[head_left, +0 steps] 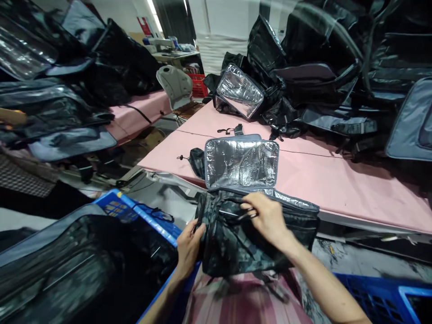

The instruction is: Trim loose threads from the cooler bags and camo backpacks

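Note:
A dark camouflage cooler bag [232, 252] stands at the near edge of the pink table, over my lap. Its silver-lined lid [241, 163] is folded back onto the tabletop. My left hand [189, 245] pinches the bag's left side edge, thumb uppermost. Over the bag's front, near the zip rim, my right hand [268, 219] is closed around a small dark pointed tool [249, 214] that looks like thread snips. Its tip points left, towards the front fabric. Most of the tool is hidden by my fingers.
More dark insulated bags [313, 76] are heaped at the back right of the pink table [337, 184]. Bags fill a blue crate [141, 211] at my left. Another blue crate [367, 292] is at the lower right. A grey chair [175, 85] stands between the tables.

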{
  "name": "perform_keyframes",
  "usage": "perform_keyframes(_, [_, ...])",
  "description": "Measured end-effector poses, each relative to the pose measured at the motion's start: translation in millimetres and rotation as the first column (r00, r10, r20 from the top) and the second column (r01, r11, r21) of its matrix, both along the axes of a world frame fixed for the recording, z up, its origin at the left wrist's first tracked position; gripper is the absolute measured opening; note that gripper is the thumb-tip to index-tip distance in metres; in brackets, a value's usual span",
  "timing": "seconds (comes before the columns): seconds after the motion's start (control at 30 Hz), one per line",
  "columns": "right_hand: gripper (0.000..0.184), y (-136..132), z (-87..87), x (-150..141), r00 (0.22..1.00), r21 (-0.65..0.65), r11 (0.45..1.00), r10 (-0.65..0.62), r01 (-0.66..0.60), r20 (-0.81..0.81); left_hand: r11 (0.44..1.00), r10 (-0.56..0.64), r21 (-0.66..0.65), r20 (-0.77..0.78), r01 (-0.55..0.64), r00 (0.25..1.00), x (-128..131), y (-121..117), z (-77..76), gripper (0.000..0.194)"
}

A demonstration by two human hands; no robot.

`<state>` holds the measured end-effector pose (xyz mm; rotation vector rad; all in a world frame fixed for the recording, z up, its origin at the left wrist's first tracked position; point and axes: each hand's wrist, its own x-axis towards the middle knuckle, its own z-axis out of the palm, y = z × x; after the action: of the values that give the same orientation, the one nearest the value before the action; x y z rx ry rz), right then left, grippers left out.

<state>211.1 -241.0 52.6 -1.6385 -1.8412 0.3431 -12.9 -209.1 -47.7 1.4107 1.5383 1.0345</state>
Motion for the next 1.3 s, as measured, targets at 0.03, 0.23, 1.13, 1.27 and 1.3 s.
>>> perform_keyframes(0.03, [0.028,4.2,3.6,16.5,0.994,-0.010,0.997,-0.072,0.073,0.079,1.000,-0.002,0.005,-0.004,0.002,1.000,0.9,0.4,-0.9,0.034])
perform_keyframes(0.23, [0.022,23.1,19.4,49.9,0.990,-0.293,0.946,0.124,-0.138,-0.065,0.988,-0.035,0.149,-0.064,0.044,0.997,-3.5,-7.1,0.5,0.028])
perform_keyframes(1.13, [0.017,-16.1,-40.5,32.1,0.867,-0.174,0.966,0.251,-0.194,0.430,0.246,-0.238,0.166,-0.945,0.955,0.226,76.5,78.5,50.9,0.021])
perform_keyframes(1.27, [0.020,-33.3,-57.2,20.3,0.920,-0.214,0.964,0.223,-0.159,0.322,0.221,-0.281,0.095,-0.947,0.971,0.157,84.1,80.2,44.4,0.026])
perform_keyframes(1.3, [0.023,-37.7,-61.6,18.6,0.932,-0.233,0.960,0.221,-0.155,0.288,0.197,-0.296,0.036,-0.950,0.980,0.095,83.9,79.6,44.4,0.026])
